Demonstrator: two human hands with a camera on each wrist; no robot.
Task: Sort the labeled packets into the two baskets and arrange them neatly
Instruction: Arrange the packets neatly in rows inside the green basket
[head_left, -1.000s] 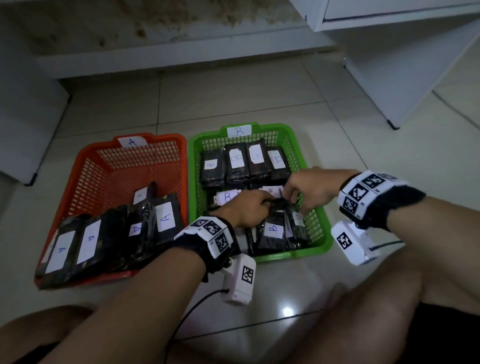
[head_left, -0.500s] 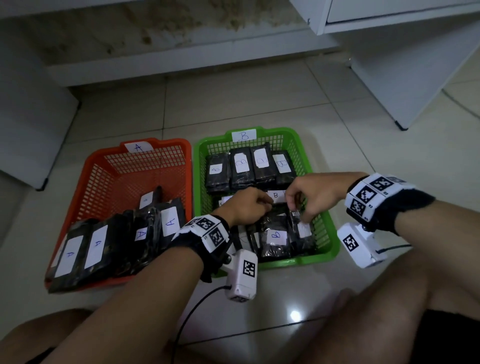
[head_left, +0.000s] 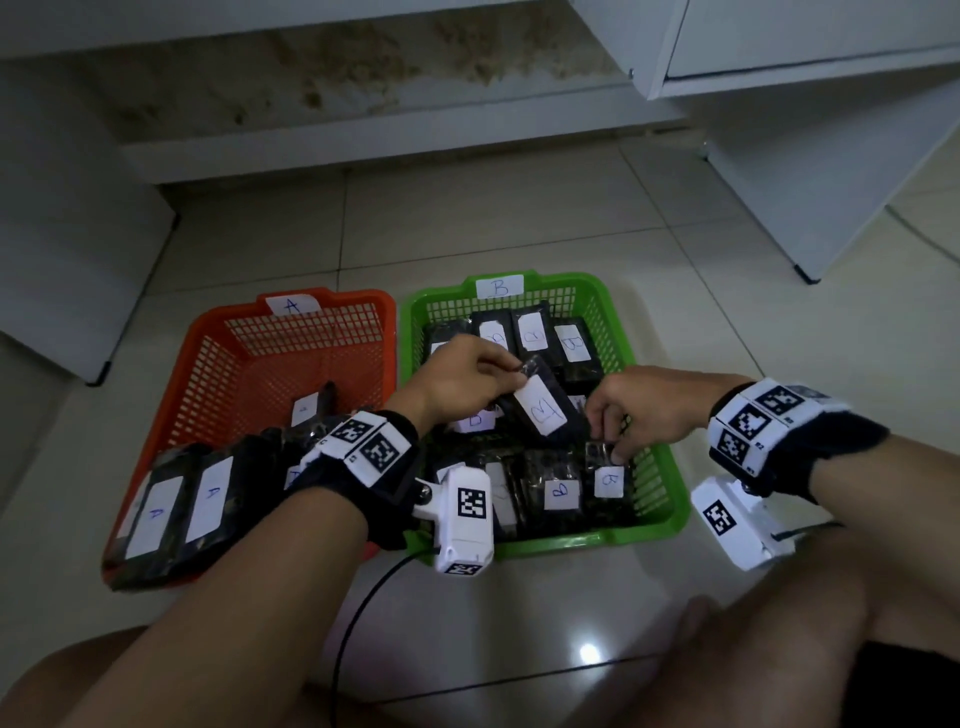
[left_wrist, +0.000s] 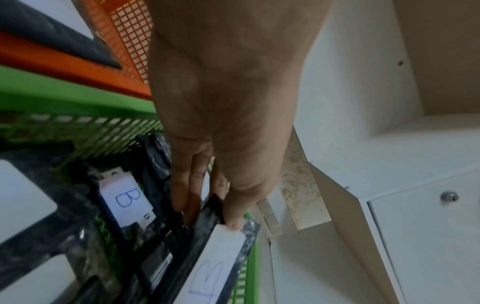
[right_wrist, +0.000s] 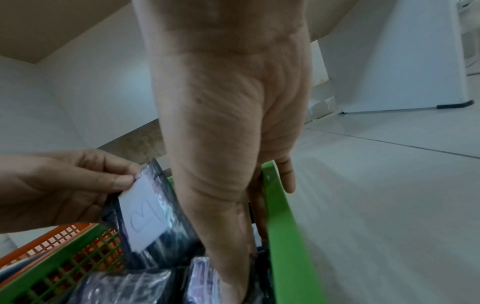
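Note:
The green basket tagged B holds several black packets with white B labels, in a far row and a near row. My left hand pinches the top of one B packet and holds it tilted above the basket's middle; the left wrist view shows my thumb on the label of this packet. At the near right corner my right hand reaches down, its fingertips pinching the top edge of a standing B packet. The orange basket tagged A holds several A packets along its near side.
Both baskets stand side by side on a pale tiled floor. White cabinets rise at the right and left, with a stained wall base behind. My knees and a black cable lie at the near edge.
My left hand has lifted a B packet up and tilted it over the basket's middle. My right hand has moved down to the near right packet.

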